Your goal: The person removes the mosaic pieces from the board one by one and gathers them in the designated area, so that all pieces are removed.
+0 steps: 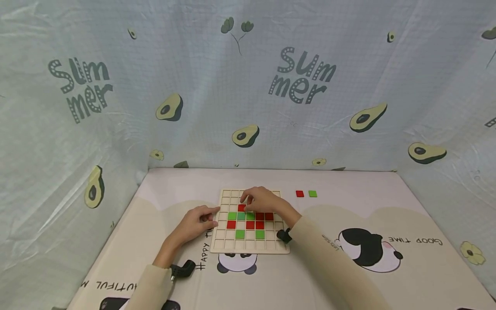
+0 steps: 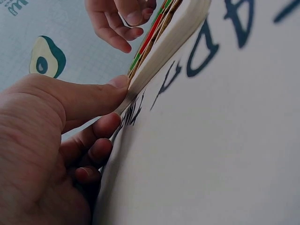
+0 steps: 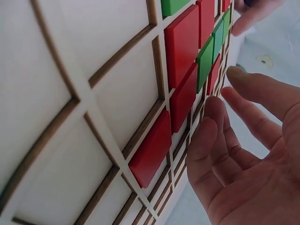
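Observation:
A pale wooden grid board point(image 1: 249, 246) lies on the table, with several red and green square tiles set in its cells. My left hand point(image 1: 196, 223) is at the board's left edge, thumb and index finger spread against it. In the left wrist view the left thumb point(image 2: 96, 99) lies straight against the edge, the other fingers loosely bent below. Over the upper middle of the board hovers my right hand point(image 1: 262, 200), close to a red tile point(image 1: 242, 208). Its fingers point(image 3: 201, 145) are loosely bent in the right wrist view, with a gap to the thumb and nothing visible between.
Beyond the board's upper right corner lie a loose red tile point(image 1: 300, 193) and a loose green tile point(image 1: 312, 193). A printed cloth point(image 1: 333, 280) with pandas and lettering covers the table. Hanging sheets point(image 1: 209, 86) with avocado prints enclose the back and sides.

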`<state>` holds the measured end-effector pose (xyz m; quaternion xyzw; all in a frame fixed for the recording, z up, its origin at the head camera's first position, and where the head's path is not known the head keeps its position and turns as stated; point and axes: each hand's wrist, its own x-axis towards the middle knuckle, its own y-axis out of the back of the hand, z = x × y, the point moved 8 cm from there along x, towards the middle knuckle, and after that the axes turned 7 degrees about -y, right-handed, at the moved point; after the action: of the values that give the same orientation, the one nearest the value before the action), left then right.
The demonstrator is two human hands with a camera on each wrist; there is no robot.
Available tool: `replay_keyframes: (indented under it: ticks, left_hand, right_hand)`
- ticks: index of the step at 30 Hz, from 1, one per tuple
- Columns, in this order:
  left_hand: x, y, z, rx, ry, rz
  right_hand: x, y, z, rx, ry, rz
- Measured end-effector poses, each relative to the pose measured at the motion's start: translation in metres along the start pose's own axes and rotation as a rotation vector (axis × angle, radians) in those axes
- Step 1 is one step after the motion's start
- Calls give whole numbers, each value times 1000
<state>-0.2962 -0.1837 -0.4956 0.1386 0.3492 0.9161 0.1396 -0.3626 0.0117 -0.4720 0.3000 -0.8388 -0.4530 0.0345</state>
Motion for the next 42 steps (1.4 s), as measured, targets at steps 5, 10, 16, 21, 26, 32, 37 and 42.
replay_keyframes:
  ticks: [5, 10, 16, 21, 26, 32, 37, 42]
  left_hand:
    - [0, 0, -1, 4, 6, -1]
    - [0, 0, -1, 1, 4, 1]
    - [1, 1, -1, 10, -5, 10]
    - [0, 0, -2, 2, 1, 4]
    - [1, 0, -3, 0, -7, 5]
    - [1, 0, -3, 3, -9, 2]
    - [0, 1, -3, 7, -6, 6]
    - [1, 1, -2, -3, -7, 4]
  right_hand:
    - [1, -1, -1, -13, 4, 10]
    - [2, -2, -2, -19, 4, 1]
    - [3, -2, -2, -37, -6, 8]
    - [3, -3, -1, -47, -5, 14]
    - [4, -4, 0, -46, 13, 20]
    - [5, -4, 0, -32, 19, 23]
    - [5, -4, 1, -6, 9, 26]
    - [4, -3, 0, 25, 4, 22]
